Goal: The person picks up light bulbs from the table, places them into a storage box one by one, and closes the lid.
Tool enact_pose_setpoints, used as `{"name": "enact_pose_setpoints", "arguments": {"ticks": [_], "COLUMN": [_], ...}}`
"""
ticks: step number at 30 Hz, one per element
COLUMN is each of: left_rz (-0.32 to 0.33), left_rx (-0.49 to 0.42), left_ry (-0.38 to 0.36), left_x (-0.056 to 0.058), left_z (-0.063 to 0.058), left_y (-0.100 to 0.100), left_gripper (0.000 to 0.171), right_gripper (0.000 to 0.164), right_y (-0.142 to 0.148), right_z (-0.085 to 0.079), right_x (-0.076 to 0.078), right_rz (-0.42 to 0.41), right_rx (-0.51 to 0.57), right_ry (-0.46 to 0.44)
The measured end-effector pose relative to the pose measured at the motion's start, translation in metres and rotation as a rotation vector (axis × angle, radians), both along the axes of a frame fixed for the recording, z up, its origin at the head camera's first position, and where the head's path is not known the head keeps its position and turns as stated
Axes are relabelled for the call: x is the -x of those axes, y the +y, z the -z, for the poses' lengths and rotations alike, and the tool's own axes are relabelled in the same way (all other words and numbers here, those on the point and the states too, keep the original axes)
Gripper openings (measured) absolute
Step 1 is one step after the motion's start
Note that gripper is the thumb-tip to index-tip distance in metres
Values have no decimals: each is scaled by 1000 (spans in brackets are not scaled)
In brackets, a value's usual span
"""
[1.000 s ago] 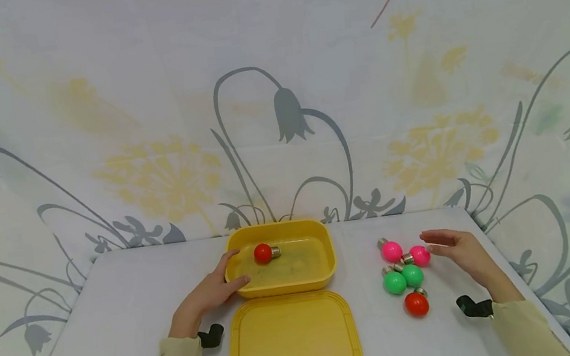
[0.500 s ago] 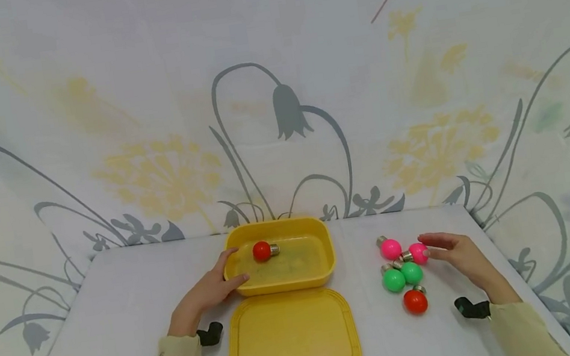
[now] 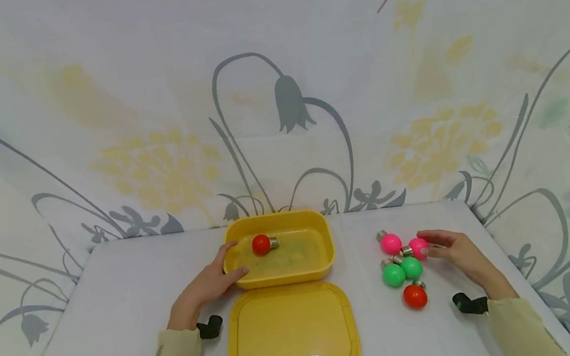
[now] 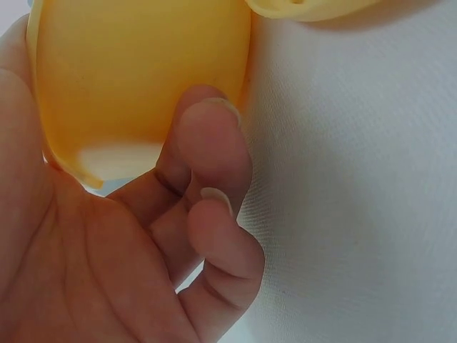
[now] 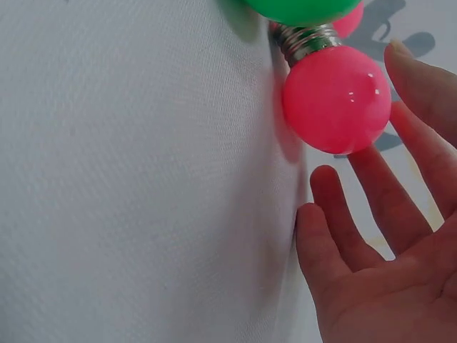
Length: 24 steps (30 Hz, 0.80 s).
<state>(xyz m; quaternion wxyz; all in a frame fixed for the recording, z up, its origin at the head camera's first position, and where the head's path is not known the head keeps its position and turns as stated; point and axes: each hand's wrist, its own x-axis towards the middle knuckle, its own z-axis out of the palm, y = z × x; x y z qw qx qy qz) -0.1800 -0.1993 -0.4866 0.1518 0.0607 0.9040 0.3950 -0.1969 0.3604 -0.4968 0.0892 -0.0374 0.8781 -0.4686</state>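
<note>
A yellow plastic box [image 3: 288, 278] stands at the middle of the table with a red light bulb [image 3: 261, 244] lying in it. My left hand [image 3: 207, 283] holds the box's left end, thumb over the rim and other fingers curled along the outer wall. On the right lies a loose group of bulbs. At its right edge is a pink light bulb [image 5: 335, 100] with a metal screw base. My right hand [image 3: 459, 251] reaches round this bulb with fingers spread and loosely bent, the fingertips right at its surface.
A yellow lid [image 3: 293, 335] lies flat in front of the box. Beside the pink bulb are another pink bulb [image 3: 391, 244], two green bulbs [image 3: 394, 275] and a red bulb [image 3: 415, 296]. A flower-patterned cloth [image 3: 272, 161] hangs behind the table.
My right hand has moved slightly left, bringing its fingertips closer around the right-hand pink bulb. My left hand stays on the box, and the head view has tilted a little upward.
</note>
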Motion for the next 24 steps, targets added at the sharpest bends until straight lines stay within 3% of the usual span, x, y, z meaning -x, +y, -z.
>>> {"name": "enact_pose_setpoints", "arguments": {"ticks": [16,24], "left_rz": [-3,-10], "left_rx": [0,7], "left_ry": [9,5], "left_x": [2,0], "left_z": [3,0], "left_y": [0,0], "left_gripper": [76,78], "right_gripper": [59,58], "right_y": [-4,0], "right_z": [-1,5], "right_x": [-1,1], "right_rz": [22,17], "right_rx": [51,60], "right_ry": [-45,-26]}}
